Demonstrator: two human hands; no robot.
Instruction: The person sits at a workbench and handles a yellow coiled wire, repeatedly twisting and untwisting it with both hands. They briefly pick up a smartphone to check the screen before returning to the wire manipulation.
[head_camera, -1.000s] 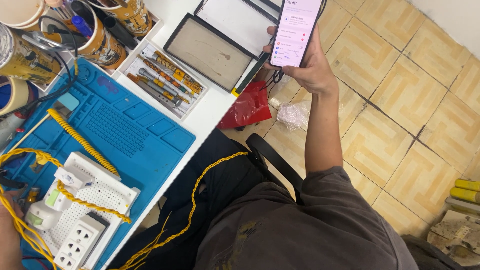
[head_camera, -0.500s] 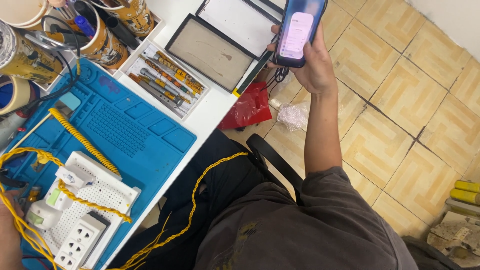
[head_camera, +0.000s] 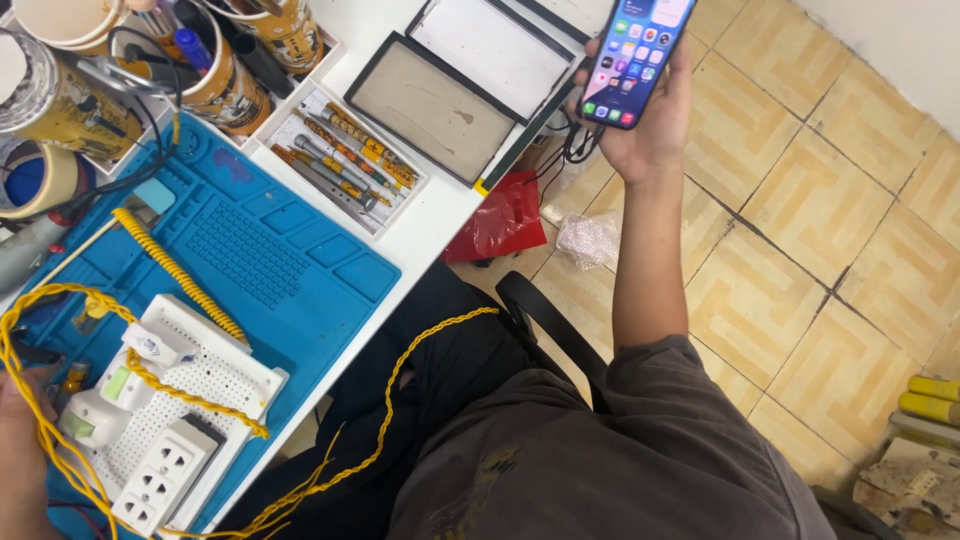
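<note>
Left hand (head_camera: 22, 455) and phone (head_camera: 637, 50) top cut off by the frame edges

I'm looking down at what I take for a small electronics repair bench, likely in a shop or a home workshop. A blue silicone work mat (head_camera: 270, 250) with moulded compartments covers the white table (head_camera: 440, 215). Beside it sits a tray of small screwdrivers (head_camera: 345, 160), and cans (head_camera: 225, 85) stuffed with tools stand at the back. A white socket strip (head_camera: 160, 475) and twisted yellow wire (head_camera: 180, 275) lie on the mat. The floor is beige tile (head_camera: 830, 230), with an office chair's armrest (head_camera: 545, 325) below the table edge.
</note>
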